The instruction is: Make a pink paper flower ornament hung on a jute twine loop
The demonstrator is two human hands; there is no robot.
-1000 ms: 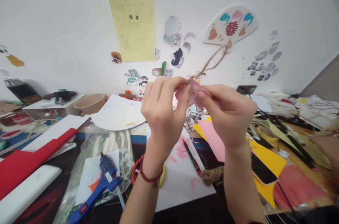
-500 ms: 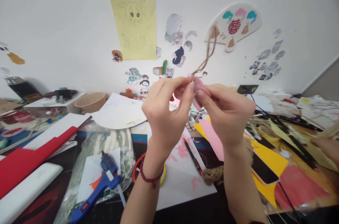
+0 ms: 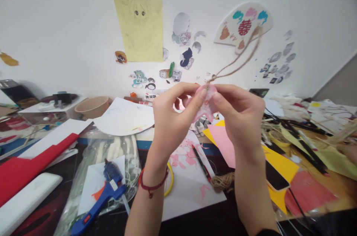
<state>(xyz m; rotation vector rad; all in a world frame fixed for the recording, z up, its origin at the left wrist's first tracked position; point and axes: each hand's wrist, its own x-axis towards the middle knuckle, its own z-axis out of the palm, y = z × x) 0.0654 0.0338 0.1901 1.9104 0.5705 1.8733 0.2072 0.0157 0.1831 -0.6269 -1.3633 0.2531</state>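
Note:
My left hand [image 3: 174,117] and my right hand [image 3: 242,113] are raised in front of the wall, both pinching a small pink ornament [image 3: 206,106] with a wavy edge. Thumbs press on its near face, and the fingers behind it are partly hidden. From its top a loop of brown twine [image 3: 237,63] rises and leans to the right, knotted close to the left thumb tip. I cannot make out what the ornament is made of. Beneath the hands lies a white sheet [image 3: 192,191] with pink paper scraps [image 3: 189,156] and a dark pen [image 3: 201,162].
A blue glue gun [image 3: 107,191] lies at left on a plastic bag [image 3: 92,161]. Red card [image 3: 36,165] and a white case [image 3: 30,199] are farther left. At right are a twine ball [image 3: 223,182], a phone [image 3: 276,177] and yellow paper [image 3: 290,163]. Another person's hand [image 3: 348,150] shows at the right edge.
The ornament has been turned so its broad face shows toward me. Its twine loop has swung from upright over to the right. Both hands keep their pinch.

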